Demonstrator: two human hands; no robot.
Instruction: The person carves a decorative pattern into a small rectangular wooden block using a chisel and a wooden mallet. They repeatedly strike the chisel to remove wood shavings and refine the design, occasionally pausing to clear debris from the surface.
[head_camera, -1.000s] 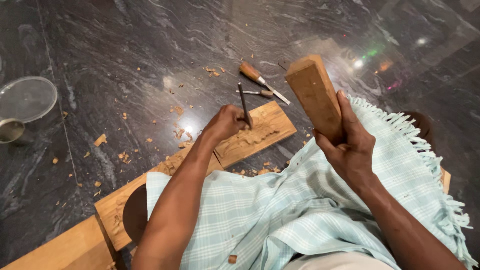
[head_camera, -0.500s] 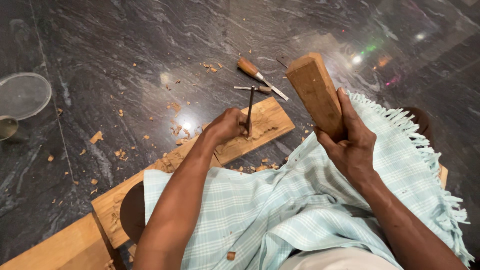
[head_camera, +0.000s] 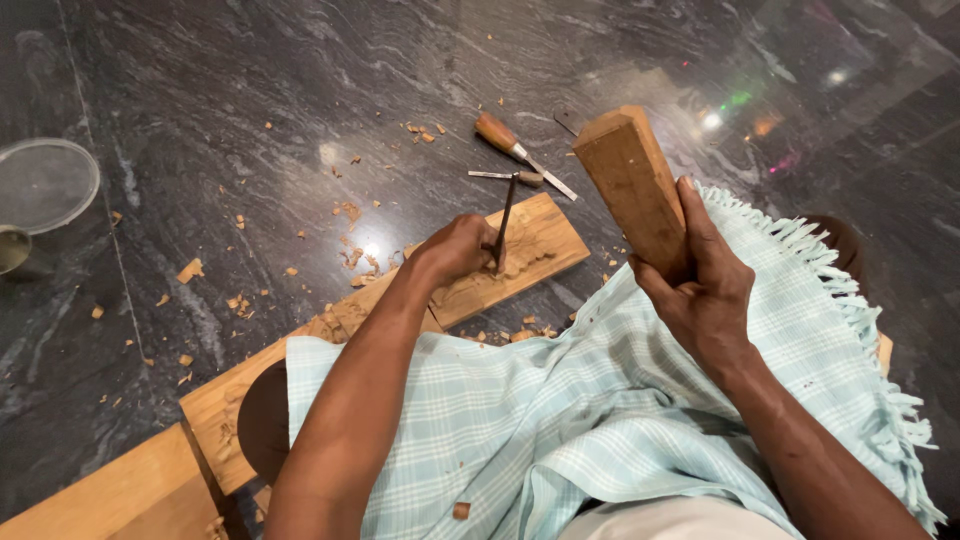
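Observation:
My left hand (head_camera: 455, 250) grips a thin metal chisel (head_camera: 503, 222) that stands nearly upright with its tip on the far end of a long carved wooden plank (head_camera: 520, 250). Raised to the right of the plank, my right hand (head_camera: 705, 290) is closed around the lower end of a thick wooden block mallet (head_camera: 632, 185). A pale blue checked cloth (head_camera: 560, 420) with a fringed edge covers my lap and part of the plank.
Two more chisels lie on the dark stone floor past the plank: one with a wooden handle (head_camera: 520, 152) and a smaller one (head_camera: 505, 177). Wood chips (head_camera: 240, 300) are scattered at left. A round clear lid (head_camera: 45, 185) sits far left. Another board (head_camera: 110, 495) lies bottom left.
The chisel in my left hand has shifted slightly along the plank and stands more upright. The mallet in my right hand stays raised in about the same place.

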